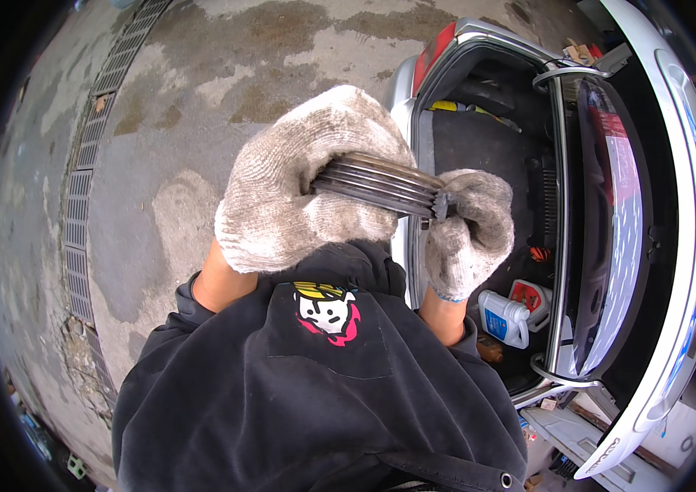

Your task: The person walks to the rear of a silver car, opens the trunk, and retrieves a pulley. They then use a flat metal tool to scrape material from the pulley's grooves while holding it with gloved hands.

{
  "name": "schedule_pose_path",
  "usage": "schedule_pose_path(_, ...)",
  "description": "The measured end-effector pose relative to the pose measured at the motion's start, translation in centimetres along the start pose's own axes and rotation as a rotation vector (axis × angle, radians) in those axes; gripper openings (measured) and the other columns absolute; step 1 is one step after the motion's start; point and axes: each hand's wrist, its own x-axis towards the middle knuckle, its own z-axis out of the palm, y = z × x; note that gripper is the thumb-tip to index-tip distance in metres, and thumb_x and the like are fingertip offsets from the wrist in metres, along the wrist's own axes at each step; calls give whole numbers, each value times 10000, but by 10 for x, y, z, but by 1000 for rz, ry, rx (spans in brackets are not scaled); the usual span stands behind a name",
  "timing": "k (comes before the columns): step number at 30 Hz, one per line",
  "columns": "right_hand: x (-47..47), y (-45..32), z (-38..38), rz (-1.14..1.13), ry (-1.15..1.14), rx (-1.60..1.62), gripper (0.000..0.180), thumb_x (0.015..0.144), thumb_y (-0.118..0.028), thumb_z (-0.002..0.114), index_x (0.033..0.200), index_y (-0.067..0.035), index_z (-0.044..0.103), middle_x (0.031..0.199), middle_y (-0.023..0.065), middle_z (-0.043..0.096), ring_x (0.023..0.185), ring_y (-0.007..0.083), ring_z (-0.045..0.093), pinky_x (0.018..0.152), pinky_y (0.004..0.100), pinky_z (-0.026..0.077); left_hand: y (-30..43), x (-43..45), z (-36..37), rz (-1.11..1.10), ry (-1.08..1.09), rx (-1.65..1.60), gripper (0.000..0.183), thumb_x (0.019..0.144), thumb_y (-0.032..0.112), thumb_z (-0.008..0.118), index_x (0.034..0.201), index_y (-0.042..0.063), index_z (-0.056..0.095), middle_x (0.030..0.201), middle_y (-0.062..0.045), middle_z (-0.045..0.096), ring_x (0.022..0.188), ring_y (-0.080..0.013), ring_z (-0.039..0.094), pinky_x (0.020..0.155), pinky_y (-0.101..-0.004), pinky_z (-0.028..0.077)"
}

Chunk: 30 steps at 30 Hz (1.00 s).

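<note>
My left hand (317, 184), in a soiled white knit work glove, is closed around a dark ribbed part (379, 183) with long parallel grooves. Whether it is a grooved pulley, a ribbed belt or stacked rings, I cannot tell. My right hand (471, 230), gloved likewise, pinches a small grey, rough-edged piece (442, 205) against the part's right end. Both hands are raised in front of my chest, close together. The left glove hides the far end of the ribbed part, and the right fingers cover much of the small piece.
At the right stands a silver car's open trunk (489, 147), its raised lid (686, 246) farthest right. Inside are a white jug with a blue label (502, 317), a red-labelled jug (532, 301) and a yellow item (446, 106). A drain grate (77, 209) crosses the stained concrete floor (200, 111).
</note>
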Motion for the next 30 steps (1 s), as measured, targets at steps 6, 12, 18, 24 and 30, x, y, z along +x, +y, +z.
schedule_pose_path(6, 0, -3, 0, 16, 9, -40, 361, 759, -26, 748, 1112, -6, 673, 1047, 159, 622, 971, 319, 635, 842, 445, 554, -1, 5, -2, 4, -58, 52, 439, 660, 260, 885, 1017, 53, 736, 991, -90, 672, 922, -258, 669, 806, -357, 517)
schedule_pose_path(12, 5, -8, 5, 19, 119, -108, 334, 645, -21, 772, 974, -4, 715, 926, 136, 696, 911, 308, 677, 847, 436, 535, 0, 5, -2, -33, -44, 42, 426, 664, 266, 884, 1001, 54, 734, 986, -90, 670, 920, -260, 670, 801, -355, 517)
schedule_pose_path(18, 7, -13, 9, 57, 196, -151, 305, 600, -36, 813, 895, -15, 739, 880, 111, 739, 893, 289, 696, 860, 425, 521, -6, 6, -5, 51, -86, 93, 397, 670, 240, 876, 989, 53, 731, 983, -101, 668, 914, -271, 671, 796, -360, 519)
schedule_pose_path(24, 7, -16, 7, 89, 185, -148, 310, 589, -27, 826, 888, -19, 744, 883, 113, 740, 901, 283, 690, 872, 427, 514, -6, 8, -5, 57, -122, 82, 399, 668, 250, 877, 983, 52, 731, 982, -100, 668, 912, -266, 671, 794, -366, 522)
schedule_pose_path(30, 5, -15, 4, 91, 170, -138, 319, 593, -48, 836, 898, -15, 750, 891, 120, 740, 899, 288, 693, 876, 426, 513, -7, 3, -2, -6, -94, 36, 432, 690, 294, 873, 1013, 48, 726, 1011, -98, 665, 928, -270, 674, 812, -362, 527)
